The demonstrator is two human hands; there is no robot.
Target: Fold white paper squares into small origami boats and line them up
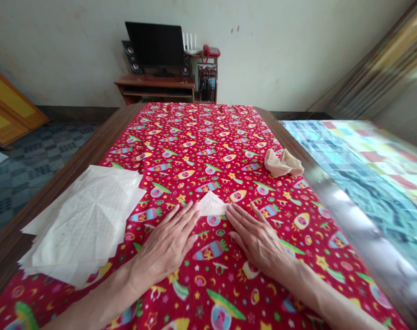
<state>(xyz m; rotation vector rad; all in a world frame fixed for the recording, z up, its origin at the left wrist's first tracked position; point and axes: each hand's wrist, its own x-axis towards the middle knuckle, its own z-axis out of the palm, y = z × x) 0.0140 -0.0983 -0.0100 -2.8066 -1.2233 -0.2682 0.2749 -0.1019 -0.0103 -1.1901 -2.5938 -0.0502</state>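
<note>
A small folded piece of pale paper, pointed at its far end, lies on the red patterned cloth. My left hand lies flat on the cloth with its fingertips pressing the paper's left edge. My right hand lies flat too, its fingertips on the paper's right edge. Both hands have their fingers stretched out and hold nothing.
A stack of white sheets lies at the left of the table. A folded beige paper shape sits at the right near the wooden table edge. A desk with a monitor stands at the far wall.
</note>
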